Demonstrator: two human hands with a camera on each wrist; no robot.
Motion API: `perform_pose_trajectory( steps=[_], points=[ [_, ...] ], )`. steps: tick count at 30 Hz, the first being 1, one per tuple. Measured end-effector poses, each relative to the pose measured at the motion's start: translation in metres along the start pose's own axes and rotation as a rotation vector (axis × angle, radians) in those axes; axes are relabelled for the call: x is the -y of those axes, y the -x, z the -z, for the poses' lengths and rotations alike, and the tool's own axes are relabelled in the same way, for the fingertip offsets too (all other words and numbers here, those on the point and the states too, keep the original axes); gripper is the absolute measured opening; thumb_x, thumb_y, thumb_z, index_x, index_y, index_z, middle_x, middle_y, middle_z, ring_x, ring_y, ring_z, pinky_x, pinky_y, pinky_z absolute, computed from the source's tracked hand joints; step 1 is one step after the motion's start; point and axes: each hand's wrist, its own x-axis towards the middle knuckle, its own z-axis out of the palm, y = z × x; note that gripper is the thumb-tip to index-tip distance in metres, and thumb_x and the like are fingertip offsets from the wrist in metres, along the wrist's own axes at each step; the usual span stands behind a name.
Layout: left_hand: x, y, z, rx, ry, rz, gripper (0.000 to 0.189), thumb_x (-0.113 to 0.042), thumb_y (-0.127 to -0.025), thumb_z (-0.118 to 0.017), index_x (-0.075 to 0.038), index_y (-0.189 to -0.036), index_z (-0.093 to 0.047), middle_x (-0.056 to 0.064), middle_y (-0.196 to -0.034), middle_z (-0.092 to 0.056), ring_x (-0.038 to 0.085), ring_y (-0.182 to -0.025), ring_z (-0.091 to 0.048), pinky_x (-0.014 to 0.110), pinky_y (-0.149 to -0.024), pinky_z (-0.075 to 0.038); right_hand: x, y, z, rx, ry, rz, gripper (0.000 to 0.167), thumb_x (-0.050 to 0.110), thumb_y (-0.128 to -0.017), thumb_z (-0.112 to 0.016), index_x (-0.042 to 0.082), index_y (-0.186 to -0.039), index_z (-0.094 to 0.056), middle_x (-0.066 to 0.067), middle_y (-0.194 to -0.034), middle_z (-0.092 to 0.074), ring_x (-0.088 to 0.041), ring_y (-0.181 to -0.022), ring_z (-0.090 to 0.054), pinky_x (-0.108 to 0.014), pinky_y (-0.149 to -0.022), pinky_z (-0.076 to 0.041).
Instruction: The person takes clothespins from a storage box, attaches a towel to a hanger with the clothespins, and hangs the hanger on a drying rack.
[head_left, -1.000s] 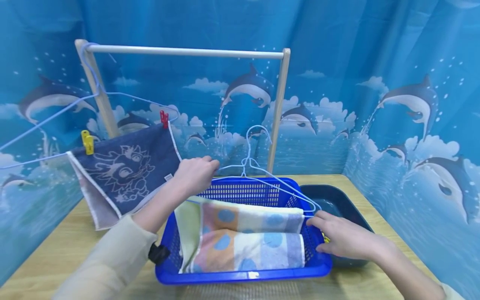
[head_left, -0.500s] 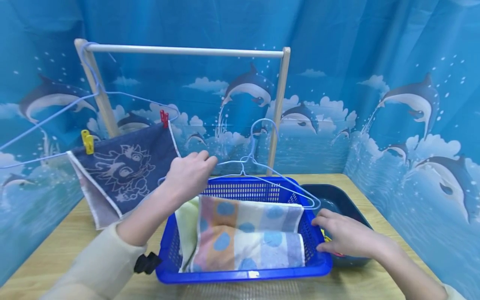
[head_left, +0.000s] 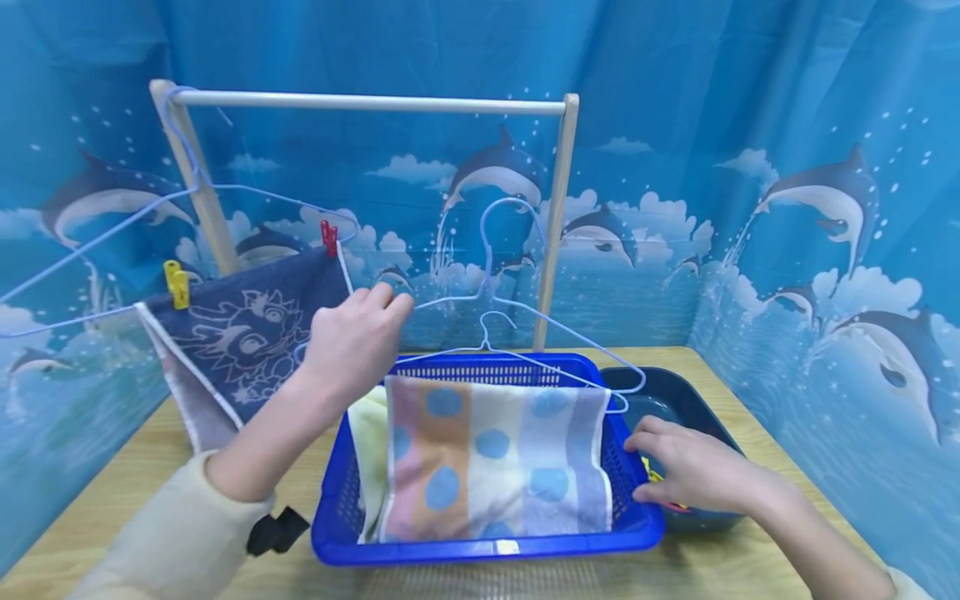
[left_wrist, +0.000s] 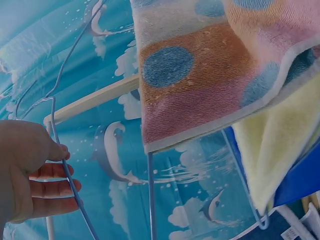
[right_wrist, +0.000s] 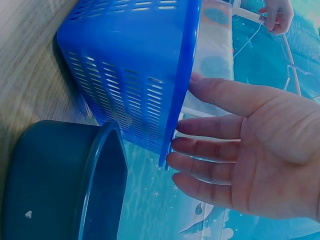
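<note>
My left hand (head_left: 360, 337) grips a light-blue wire hanger (head_left: 573, 333) by its left shoulder, above the blue basket (head_left: 495, 548). A towel (head_left: 491, 458) with pastel stripes and blue dots hangs over the hanger's lower bar, its bottom still in the basket. In the left wrist view the thumb and fingers (left_wrist: 52, 187) close round the hanger wire. Behind the towel a second hanger (head_left: 486, 335) shows at the basket's back. My right hand (head_left: 693, 471) is at the basket's right rim, fingers loosely extended, holding nothing; in the right wrist view its fingertips overlap the rim.
On the left a dark blue cloth (head_left: 262, 333) hangs from another hanger (head_left: 112, 237) by a yellow clothespin (head_left: 177, 285) and a red one (head_left: 328, 238). A drying rack (head_left: 375, 102) stands behind. Right of the basket is a dark bin (head_left: 667, 400) with yellow clothespins (head_left: 651, 472).
My left hand has moved left and slightly up, raising the hanger. It parted from the second hanger, and the dotted towel has risen and straightened. My right hand drew slightly off the hanger's corner.
</note>
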Motion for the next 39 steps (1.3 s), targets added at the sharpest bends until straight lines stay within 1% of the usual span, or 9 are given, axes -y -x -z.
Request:
perform_pose_trajectory(
  steps=[8, 12, 15, 20, 25, 27, 32, 35, 39],
  points=[
    [0.007, -0.006, 0.018, -0.019, 0.006, 0.056, 0.015, -0.001, -0.082, -0.061, -0.004, -0.097, -0.063, 0.012, -0.082, -0.059, 0.029, -0.068, -0.058, 0.041, -0.042, -0.047, -0.004, 0.001, 0.001, 0.044, -0.060, -0.019, 0.052, 0.045, -0.075, -0.072, 0.008, -0.110, -0.062, 0.004, -0.100, -0.054, -0.015, -0.087, -0.057, -0.035, -0.070, -0.049],
    [0.009, -0.007, 0.022, -0.027, 0.016, 0.074, 0.016, -0.003, -0.083, -0.062, -0.004, -0.099, -0.063, 0.012, -0.082, -0.058, 0.028, -0.067, -0.057, 0.039, -0.042, -0.047, -0.009, 0.000, 0.005, 0.070, -0.126, -0.011, 0.050, 0.045, -0.080, -0.068, 0.007, -0.112, -0.061, 0.003, -0.101, -0.057, -0.017, -0.088, -0.059, -0.034, -0.070, -0.050],
    [0.009, -0.007, 0.023, -0.027, 0.021, 0.079, 0.014, -0.004, -0.084, -0.062, -0.004, -0.099, -0.063, 0.011, -0.081, -0.058, 0.027, -0.066, -0.056, 0.038, -0.041, -0.046, -0.015, -0.002, 0.009, 0.086, -0.185, -0.009, 0.044, 0.040, -0.085, -0.064, 0.006, -0.112, -0.060, 0.006, -0.096, -0.058, -0.012, -0.083, -0.057, -0.030, -0.067, -0.049],
    [0.009, -0.006, 0.022, -0.018, 0.028, 0.080, 0.014, -0.005, -0.085, -0.062, -0.004, -0.099, -0.063, 0.011, -0.079, -0.056, 0.026, -0.063, -0.054, 0.037, -0.040, -0.044, -0.031, -0.008, 0.019, 0.108, -0.266, -0.039, 0.042, 0.035, -0.088, -0.061, 0.002, -0.114, -0.058, 0.007, -0.089, -0.058, -0.006, -0.076, -0.054, -0.028, -0.063, -0.047],
    [0.008, -0.005, 0.022, -0.015, 0.032, 0.087, 0.014, -0.006, -0.086, -0.062, -0.004, -0.100, -0.063, 0.011, -0.079, -0.056, 0.026, -0.062, -0.053, 0.037, -0.041, -0.044, -0.049, -0.020, 0.027, 0.144, -0.328, -0.123, 0.044, 0.031, -0.089, -0.060, -0.004, -0.116, -0.055, 0.002, -0.085, -0.059, -0.012, -0.074, -0.056, -0.031, -0.063, -0.047],
    [0.008, -0.005, 0.022, -0.013, 0.030, 0.090, 0.015, -0.006, -0.085, -0.062, -0.004, -0.100, -0.063, 0.011, -0.080, -0.057, 0.026, -0.063, -0.054, 0.037, -0.041, -0.044, -0.058, -0.025, 0.029, 0.152, -0.332, -0.140, 0.044, 0.030, -0.089, -0.060, -0.005, -0.116, -0.054, -0.001, -0.088, -0.060, -0.016, -0.078, -0.058, -0.034, -0.066, -0.049],
    [0.007, -0.004, 0.022, -0.012, 0.030, 0.093, 0.016, -0.005, -0.085, -0.063, -0.004, -0.101, -0.063, 0.011, -0.080, -0.057, 0.026, -0.063, -0.054, 0.037, -0.041, -0.044, -0.079, -0.039, 0.029, 0.157, -0.330, -0.136, 0.040, 0.025, -0.090, -0.060, -0.008, -0.112, -0.056, -0.009, -0.100, -0.062, -0.023, -0.088, -0.060, -0.040, -0.072, -0.051],
    [0.008, -0.003, 0.022, -0.010, 0.032, 0.093, 0.017, -0.005, -0.084, -0.063, -0.003, -0.101, -0.063, 0.011, -0.080, -0.057, 0.026, -0.063, -0.053, 0.036, -0.041, -0.044, -0.090, -0.045, 0.025, 0.160, -0.353, -0.153, 0.037, 0.022, -0.090, -0.059, -0.009, -0.111, -0.057, -0.009, -0.096, -0.062, -0.020, -0.082, -0.059, -0.038, -0.067, -0.051],
    [0.008, -0.003, 0.022, -0.009, 0.033, 0.089, 0.016, -0.005, -0.084, -0.063, -0.003, -0.100, -0.063, 0.011, -0.080, -0.057, 0.025, -0.062, -0.052, 0.035, -0.041, -0.044, -0.102, -0.051, 0.019, 0.174, -0.403, -0.210, 0.033, 0.019, -0.091, -0.057, -0.008, -0.110, -0.056, -0.005, -0.082, -0.058, -0.018, -0.072, -0.054, -0.036, -0.059, -0.049]
  ],
)
